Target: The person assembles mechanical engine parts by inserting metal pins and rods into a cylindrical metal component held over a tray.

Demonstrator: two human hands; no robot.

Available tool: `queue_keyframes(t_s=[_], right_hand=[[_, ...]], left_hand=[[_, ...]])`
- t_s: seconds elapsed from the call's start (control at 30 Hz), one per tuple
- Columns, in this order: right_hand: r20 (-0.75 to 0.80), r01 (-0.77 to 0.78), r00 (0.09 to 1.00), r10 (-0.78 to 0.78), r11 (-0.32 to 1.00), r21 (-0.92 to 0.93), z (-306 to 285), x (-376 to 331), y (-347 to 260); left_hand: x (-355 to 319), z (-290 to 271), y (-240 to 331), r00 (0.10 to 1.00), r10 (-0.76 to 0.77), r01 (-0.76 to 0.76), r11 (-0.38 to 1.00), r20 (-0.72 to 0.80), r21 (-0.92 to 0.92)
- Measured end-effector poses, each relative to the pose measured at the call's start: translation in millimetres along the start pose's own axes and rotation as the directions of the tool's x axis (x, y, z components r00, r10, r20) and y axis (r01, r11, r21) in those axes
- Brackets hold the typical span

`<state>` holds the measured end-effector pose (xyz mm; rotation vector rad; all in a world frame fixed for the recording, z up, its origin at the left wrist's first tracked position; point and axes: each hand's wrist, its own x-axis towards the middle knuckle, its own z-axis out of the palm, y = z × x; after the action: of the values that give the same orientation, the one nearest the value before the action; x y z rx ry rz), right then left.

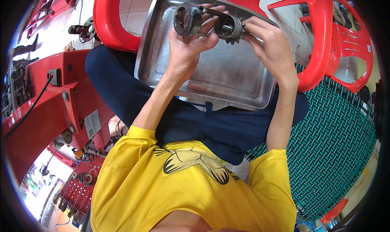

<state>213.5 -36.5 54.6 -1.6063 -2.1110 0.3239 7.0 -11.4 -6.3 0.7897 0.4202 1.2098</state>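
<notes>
A dark, greasy metal part [189, 22] is held up over a shallow steel tray [227, 73]. It has an open ring at its left end, with bars running across to a round, toothed piece [227, 29] at its right end. My left hand [185, 51] cradles the part from below, its fingers behind it and the thumb along the lower bar. At the other end, the fingertips of my right hand [266, 39] are closed on the edge of the toothed piece. What lies behind the part is partly hidden.
Under the tray's far side is a red plastic chair [115, 24]; another red chair [353, 41] stands far right. A green woven seat [337, 146] is at my right. A red metal machine frame [44, 106] rises at my left, near a red perforated tool panel [81, 187].
</notes>
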Motion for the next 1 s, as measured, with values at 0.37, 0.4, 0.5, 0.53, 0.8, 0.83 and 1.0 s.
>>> queue_keyframes(t_s=[0.37, 0.4, 0.5, 0.53, 0.8, 0.83, 1.0], right_hand=[[-0.027, 0.112, 0.993, -0.112, 0.993, 0.026, -5, 1, 5], [0.007, 0.104, 0.995, -0.104, 0.993, -0.052, -6, -1, 6], [0.052, -0.018, 0.998, 0.021, 0.998, -0.061, -12, -1, -6], [0.060, -0.077, 0.995, 0.079, 0.997, -0.027, -14, 1, -11], [-0.005, 0.047, 0.999, -0.047, 0.999, 0.001, -3, -2, 0], [0.038, 0.045, 0.998, -0.044, 0.999, -0.016, -4, -2, 0], [0.007, -0.027, 1.000, 0.027, 0.997, -0.071, -11, 0, -17]], left_hand=[[-1, 1, -3, 1.000, 0.012, -0.013, 0.999, 0.029, 0.029], [-1, 1, -3, 0.999, 0.021, -0.022, 0.999, 0.036, 0.050], [-2, -1, -2, 1.000, 0.002, -0.003, 1.000, 0.031, 0.007], [-2, 0, -1, 1.000, -0.001, 0.001, 1.000, 0.024, -0.005], [-1, -9, -4, 0.992, 0.069, -0.089, 0.976, 0.109, 0.200], [-1, -9, -5, 0.993, 0.060, -0.078, 0.981, 0.106, 0.176], [-3, -8, -4, 0.996, 0.013, -0.022, 0.994, 0.083, 0.103]])
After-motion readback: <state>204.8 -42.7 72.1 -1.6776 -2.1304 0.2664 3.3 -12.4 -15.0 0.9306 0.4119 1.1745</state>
